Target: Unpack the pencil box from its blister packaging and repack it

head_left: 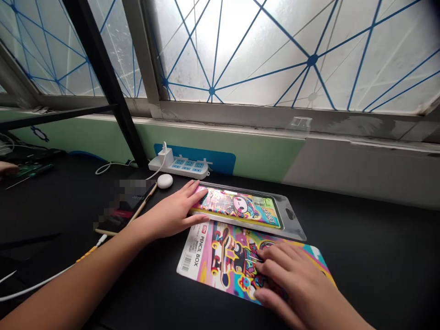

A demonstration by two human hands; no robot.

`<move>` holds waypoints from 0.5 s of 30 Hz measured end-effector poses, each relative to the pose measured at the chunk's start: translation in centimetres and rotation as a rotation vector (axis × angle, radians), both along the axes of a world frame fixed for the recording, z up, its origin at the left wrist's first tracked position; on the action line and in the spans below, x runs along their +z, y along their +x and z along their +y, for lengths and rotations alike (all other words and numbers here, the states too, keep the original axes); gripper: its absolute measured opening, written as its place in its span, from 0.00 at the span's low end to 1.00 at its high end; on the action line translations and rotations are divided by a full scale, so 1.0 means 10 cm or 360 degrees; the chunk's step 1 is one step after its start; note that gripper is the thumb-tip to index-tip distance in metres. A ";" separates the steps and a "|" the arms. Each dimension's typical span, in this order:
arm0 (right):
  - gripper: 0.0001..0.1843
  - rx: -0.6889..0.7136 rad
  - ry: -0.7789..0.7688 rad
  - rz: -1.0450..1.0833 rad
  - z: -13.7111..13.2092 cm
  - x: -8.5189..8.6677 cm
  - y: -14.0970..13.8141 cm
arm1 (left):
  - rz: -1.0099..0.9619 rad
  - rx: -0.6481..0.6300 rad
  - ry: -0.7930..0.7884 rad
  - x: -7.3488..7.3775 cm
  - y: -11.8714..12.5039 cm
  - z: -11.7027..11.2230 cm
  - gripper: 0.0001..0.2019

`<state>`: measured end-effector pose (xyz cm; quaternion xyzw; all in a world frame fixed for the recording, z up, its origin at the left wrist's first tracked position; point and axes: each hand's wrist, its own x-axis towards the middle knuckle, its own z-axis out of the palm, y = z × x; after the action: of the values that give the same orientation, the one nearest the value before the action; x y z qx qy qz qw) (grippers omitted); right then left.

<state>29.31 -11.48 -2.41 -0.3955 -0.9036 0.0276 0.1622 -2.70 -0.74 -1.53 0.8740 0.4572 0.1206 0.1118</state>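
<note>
A colourful pencil box lies in a clear plastic blister shell on the black table. My left hand rests on the shell's left end, its fingers spread and the thumb along the near edge. Closer to me is a printed cardboard backing card marked "PENCIL BOX", with a skateboard picture and a barcode. The shell overlaps the card's far edge. My right hand lies over the card's right part, fingers apart and slightly bent, hiding some of the print.
Left of the packaging lie a phone with a charging cable and a round white case. A power strip stands against the wall. Another person's hand shows at the far left, beside a black metal post.
</note>
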 end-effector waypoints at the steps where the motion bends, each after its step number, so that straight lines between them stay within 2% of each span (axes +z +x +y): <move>1: 0.14 -0.0046 -0.0023 0.0026 0.02 0.00 0.02 | 0.0008 -0.0013 -0.0004 0.01 -0.01 0.00 0.37; 4: 0.15 -0.0211 0.0056 0.0066 0.09 -0.09 0.08 | 0.0060 0.0007 -0.0080 0.06 -0.02 -0.02 0.35; 8: 0.28 -0.0401 0.0138 0.0045 0.16 -0.24 0.11 | 0.0081 0.0057 -0.0084 0.07 -0.01 -0.03 0.34; 15: 0.16 -0.0536 -0.0015 0.0111 0.16 -0.20 0.08 | 0.0155 0.0150 0.0003 0.04 0.03 -0.02 0.33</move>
<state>30.13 -9.84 -4.44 -0.5410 -0.8182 0.0180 0.1939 -2.40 -0.93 -1.16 0.8564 0.5027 0.0834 0.0828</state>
